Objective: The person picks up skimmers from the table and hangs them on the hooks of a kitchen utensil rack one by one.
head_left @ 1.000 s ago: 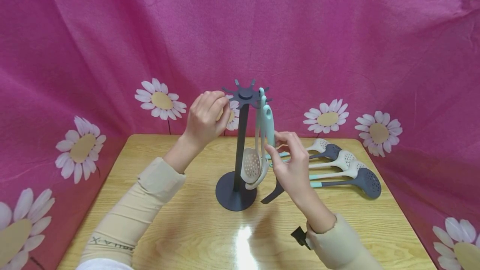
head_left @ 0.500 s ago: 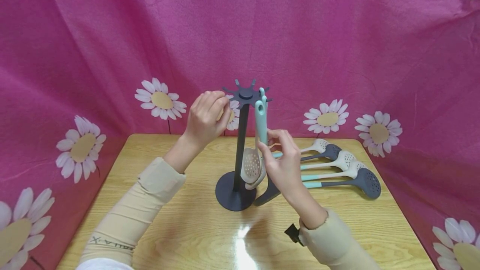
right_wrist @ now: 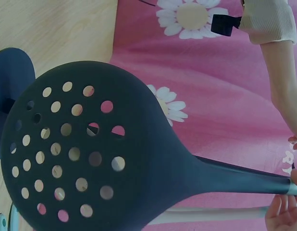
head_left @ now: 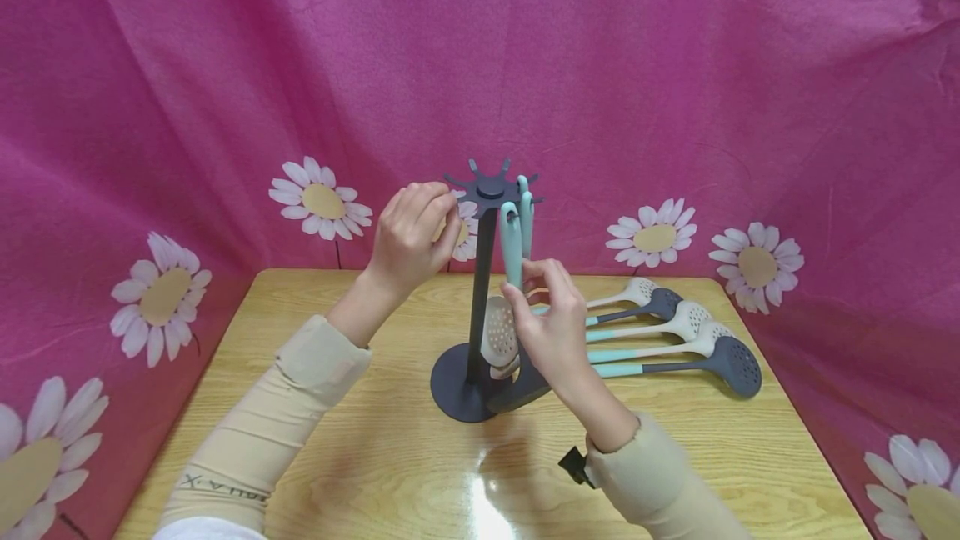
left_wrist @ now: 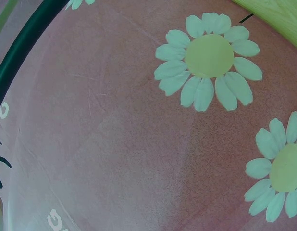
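Note:
My right hand [head_left: 551, 319] pinches the mint handle [head_left: 512, 248] of a dark skimmer. Its round perforated head [right_wrist: 143, 163] fills much of the right wrist view, and in the head view it hangs by the rack's base. The handle's holed top is upright, just in front of the prongs of a dark utensil rack [head_left: 483, 290]; contact with a prong cannot be told. My left hand [head_left: 412, 227] holds a left prong with curled fingers. Pale utensils with mint handles hang at the rack's right, one with a perforated head [head_left: 498, 332]. The left wrist view shows the rack's pole [left_wrist: 30, 41].
Several pale and dark perforated utensils lie on the right of the wooden table [head_left: 337, 457], among them a dark skimmer [head_left: 738, 367]. Pink cloth [head_left: 637, 90] with daisies stands behind and at both sides.
My right hand has moved left with the dark skimmer, bringing its handle top from right of the hanging handles to the rack's front. My left hand has stayed at the prong.

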Demonstrator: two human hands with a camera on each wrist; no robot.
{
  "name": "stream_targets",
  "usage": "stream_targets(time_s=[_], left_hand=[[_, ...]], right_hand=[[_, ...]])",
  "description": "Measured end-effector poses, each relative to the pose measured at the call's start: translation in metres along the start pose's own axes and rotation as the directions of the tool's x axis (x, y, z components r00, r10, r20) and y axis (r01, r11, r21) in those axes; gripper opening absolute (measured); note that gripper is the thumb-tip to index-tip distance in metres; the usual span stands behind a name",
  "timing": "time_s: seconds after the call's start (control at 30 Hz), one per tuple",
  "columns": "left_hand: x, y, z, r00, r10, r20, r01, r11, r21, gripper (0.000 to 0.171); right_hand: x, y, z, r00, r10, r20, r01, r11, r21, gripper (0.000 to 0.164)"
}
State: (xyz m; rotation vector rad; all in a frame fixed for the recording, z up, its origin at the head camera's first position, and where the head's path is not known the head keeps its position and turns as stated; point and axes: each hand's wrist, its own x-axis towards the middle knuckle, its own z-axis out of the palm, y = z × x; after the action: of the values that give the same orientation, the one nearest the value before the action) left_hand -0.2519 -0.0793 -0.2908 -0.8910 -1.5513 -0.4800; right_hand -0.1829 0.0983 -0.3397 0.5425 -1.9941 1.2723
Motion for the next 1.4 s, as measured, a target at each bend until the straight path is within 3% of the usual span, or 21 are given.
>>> stream_targets(time_s=[1.4], left_hand=[[0.0, 0.001, 0.0, 1.0, -0.003, -0.015, 0.003, 1.0, -0.001, 0.014]], right_hand=[[0.003, 0.006, 0.017, 0.999, 0.022, -0.035, -0.021, 1.0, 0.016, 0.027]])
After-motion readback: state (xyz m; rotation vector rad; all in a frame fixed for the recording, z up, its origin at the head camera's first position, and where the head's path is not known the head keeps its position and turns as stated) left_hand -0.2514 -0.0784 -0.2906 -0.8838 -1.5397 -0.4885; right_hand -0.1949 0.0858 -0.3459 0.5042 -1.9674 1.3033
